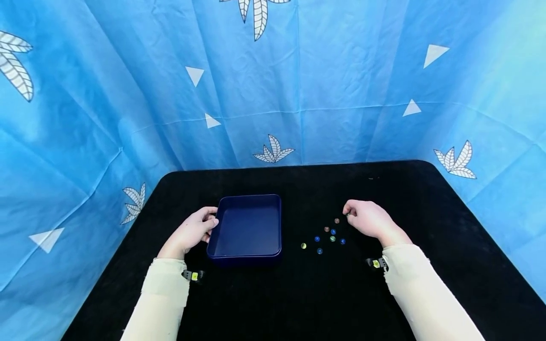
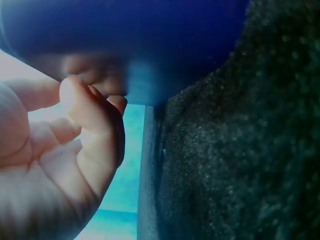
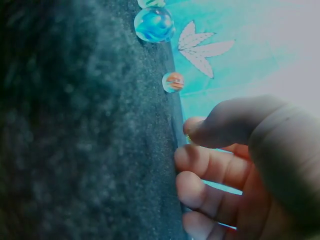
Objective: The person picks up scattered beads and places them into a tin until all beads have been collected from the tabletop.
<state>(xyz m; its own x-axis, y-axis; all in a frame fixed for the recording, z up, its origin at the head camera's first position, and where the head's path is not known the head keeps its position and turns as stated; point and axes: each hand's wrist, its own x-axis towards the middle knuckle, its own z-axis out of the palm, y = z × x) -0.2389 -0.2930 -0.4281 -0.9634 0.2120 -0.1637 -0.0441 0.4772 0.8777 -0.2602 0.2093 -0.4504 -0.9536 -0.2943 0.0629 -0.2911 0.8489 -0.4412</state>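
Note:
A dark blue square box (image 1: 247,232) without a lid lies on the black table. My left hand (image 1: 196,230) holds its left side, the thumb at the rim; in the left wrist view the curled fingers (image 2: 95,125) touch the box's outer wall (image 2: 150,45). To the right of the box, several glass marbles are scattered, among them a yellow one (image 1: 304,246), a green one (image 1: 332,238) and a reddish one (image 1: 337,220). Just beyond them my right hand (image 1: 368,218) pinches a marble (image 3: 189,138) between thumb and index finger; mostly hidden, it shows only a yellowish-green sliver.
The black cloth-covered table (image 1: 277,303) has rounded far corners. Behind and beside it hangs a blue curtain (image 1: 273,85) with white leaves and triangles. Blue marbles (image 1: 320,251) lie between the box and the right hand.

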